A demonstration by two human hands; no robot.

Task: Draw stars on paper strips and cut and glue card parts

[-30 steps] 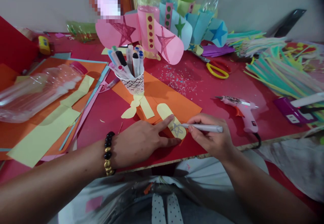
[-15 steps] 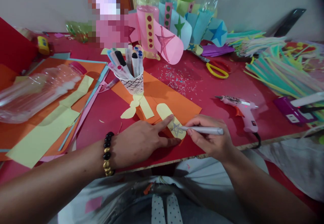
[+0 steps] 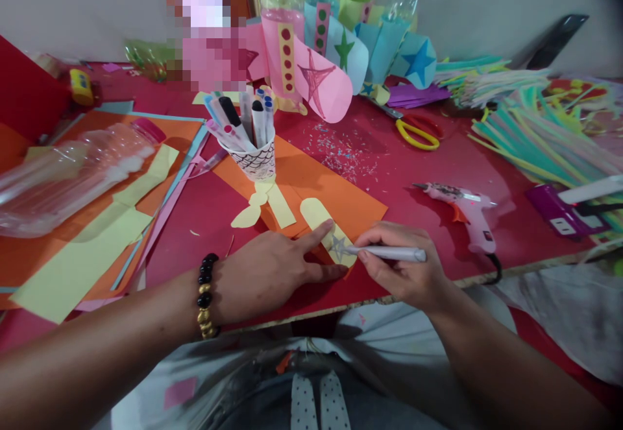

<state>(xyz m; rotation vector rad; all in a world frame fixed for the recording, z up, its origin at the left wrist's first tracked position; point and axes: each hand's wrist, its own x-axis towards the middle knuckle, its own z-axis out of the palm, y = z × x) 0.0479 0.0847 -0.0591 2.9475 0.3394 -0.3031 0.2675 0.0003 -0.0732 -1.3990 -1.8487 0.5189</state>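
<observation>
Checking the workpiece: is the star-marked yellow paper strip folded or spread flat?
Spread flat: the star-marked yellow paper strip shows rounded ends and no visible fold, though the left hand covers part of it.

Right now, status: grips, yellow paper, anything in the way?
Right grip holding marker, tip at grey star on yellow paper. Left grip open, touching the paper. Nothing seen between marker and star.

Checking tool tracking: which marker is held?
The grey marker in the right hand, its tip at the star on the yellow paper strip; the markers in the patterned cup are unheld.
</observation>
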